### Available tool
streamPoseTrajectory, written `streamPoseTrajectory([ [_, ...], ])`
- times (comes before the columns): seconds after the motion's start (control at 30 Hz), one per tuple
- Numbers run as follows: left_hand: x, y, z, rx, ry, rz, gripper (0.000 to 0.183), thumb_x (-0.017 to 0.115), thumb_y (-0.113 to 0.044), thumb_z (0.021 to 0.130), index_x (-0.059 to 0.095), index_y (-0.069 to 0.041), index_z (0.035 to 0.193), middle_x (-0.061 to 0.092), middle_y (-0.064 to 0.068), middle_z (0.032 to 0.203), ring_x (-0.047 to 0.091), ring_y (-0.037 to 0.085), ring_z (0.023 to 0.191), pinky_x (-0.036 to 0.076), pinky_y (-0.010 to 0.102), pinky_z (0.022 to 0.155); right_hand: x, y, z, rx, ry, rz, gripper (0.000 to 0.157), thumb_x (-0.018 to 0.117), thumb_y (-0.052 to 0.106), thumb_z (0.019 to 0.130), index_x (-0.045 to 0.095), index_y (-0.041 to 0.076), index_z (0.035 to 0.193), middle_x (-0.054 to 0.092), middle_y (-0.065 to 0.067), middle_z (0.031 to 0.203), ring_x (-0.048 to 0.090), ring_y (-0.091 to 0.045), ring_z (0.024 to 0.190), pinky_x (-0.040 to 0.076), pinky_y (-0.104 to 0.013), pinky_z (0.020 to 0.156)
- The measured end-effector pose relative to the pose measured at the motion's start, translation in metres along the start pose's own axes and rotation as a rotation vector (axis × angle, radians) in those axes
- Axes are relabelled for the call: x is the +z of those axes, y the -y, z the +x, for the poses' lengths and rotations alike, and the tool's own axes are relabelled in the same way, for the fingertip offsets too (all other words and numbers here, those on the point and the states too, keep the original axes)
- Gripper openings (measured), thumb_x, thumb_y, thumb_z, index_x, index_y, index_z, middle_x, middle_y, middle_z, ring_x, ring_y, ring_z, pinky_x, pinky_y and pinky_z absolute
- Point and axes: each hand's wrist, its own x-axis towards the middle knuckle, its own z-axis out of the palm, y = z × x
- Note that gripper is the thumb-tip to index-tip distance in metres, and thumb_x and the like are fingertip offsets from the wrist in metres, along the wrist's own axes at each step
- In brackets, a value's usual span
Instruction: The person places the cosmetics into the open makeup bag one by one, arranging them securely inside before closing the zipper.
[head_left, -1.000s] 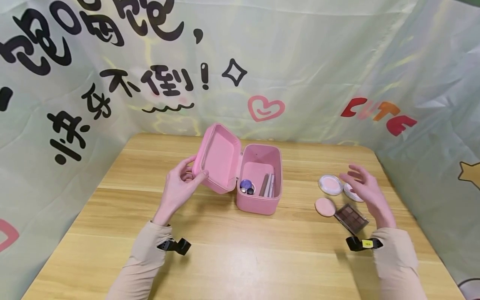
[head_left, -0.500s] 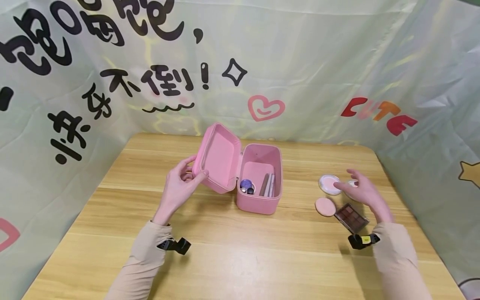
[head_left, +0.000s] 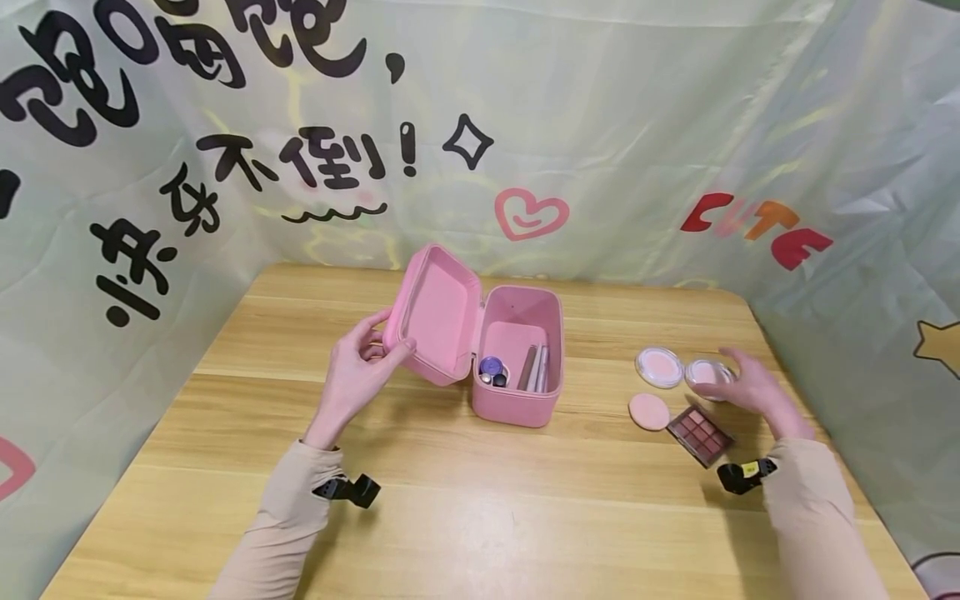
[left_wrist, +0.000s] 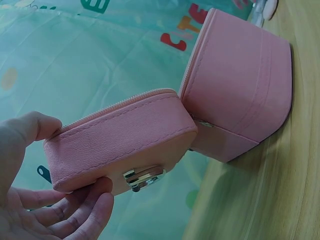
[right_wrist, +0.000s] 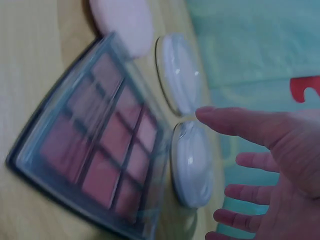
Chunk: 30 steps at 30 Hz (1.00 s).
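Note:
A pink zippered cosmetic case [head_left: 517, 408] stands at the middle of the table with its lid [head_left: 441, 312] swung out to the left. My left hand [head_left: 356, 375] grips the lid's outer edge, thumb on the rim and fingers beneath. Inside the case lie a small blue-topped pot [head_left: 491, 367], small round caps and several slim tubes [head_left: 536, 368]. On the right, my right hand [head_left: 750, 387] hovers over a round clear-rimmed compact [head_left: 705, 372], its fingers spread. Another round compact [head_left: 660, 367], a pink puff [head_left: 649, 412] and an eyeshadow palette [right_wrist: 115, 135] lie close by.
The wooden table [head_left: 450, 517] ends at a printed fabric backdrop [head_left: 622, 150] behind and on both sides. A metal clasp [left_wrist: 145, 177] sits on the lid, and a dark zipper pull [left_wrist: 44, 173] hangs near my left fingers.
My right hand has shifted right and lowered toward the right-hand compact, uncovering more of both compacts. The left hand and the case lid stay as they were.

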Motion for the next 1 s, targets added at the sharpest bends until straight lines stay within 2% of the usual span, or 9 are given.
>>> streamPoseTrajectory([
  [0.23,0.000,0.000,0.000,0.006,0.006,-0.001,0.061,0.076,-0.021,0.090,0.053,-0.006,0.144,0.072,0.026,0.112,0.067,-0.002,0.078,0.057,0.016,0.071,0.008,-0.013,0.003,0.005,-0.019,-0.041,0.095,0.077,0.038,0.085,0.029,-0.020,0.143,0.034,-0.050,0.139,0.039,-0.065,0.123,0.036,-0.073,0.103],
  [0.47,-0.001,0.000,-0.001,-0.001,0.005,-0.013,0.062,0.077,-0.019,0.089,0.052,-0.006,0.144,0.071,0.027,0.112,0.068,0.001,0.077,0.058,0.018,0.070,0.012,-0.018,0.004,0.063,-0.028,-0.037,0.103,0.077,0.041,0.084,0.022,-0.019,0.146,0.036,-0.050,0.135,0.039,-0.065,0.120,0.036,-0.073,0.101],
  [0.7,-0.001,0.000,-0.001,-0.006,0.005,-0.014,0.062,0.077,-0.019,0.089,0.052,-0.006,0.144,0.072,0.026,0.112,0.069,0.003,0.078,0.058,0.018,0.069,0.016,-0.018,0.006,0.018,-0.053,-0.040,0.102,0.078,0.037,0.085,0.022,-0.023,0.145,0.038,-0.050,0.137,0.041,-0.065,0.121,0.037,-0.072,0.102],
  [1.0,-0.001,0.001,-0.001,-0.002,-0.001,-0.014,0.061,0.077,-0.020,0.089,0.053,-0.007,0.143,0.072,0.026,0.110,0.069,0.004,0.079,0.057,0.017,0.068,0.020,-0.017,0.006,0.023,-0.128,-0.021,0.101,0.078,0.039,0.084,0.025,-0.022,0.145,0.041,-0.048,0.135,0.044,-0.063,0.120,0.040,-0.070,0.099],
])
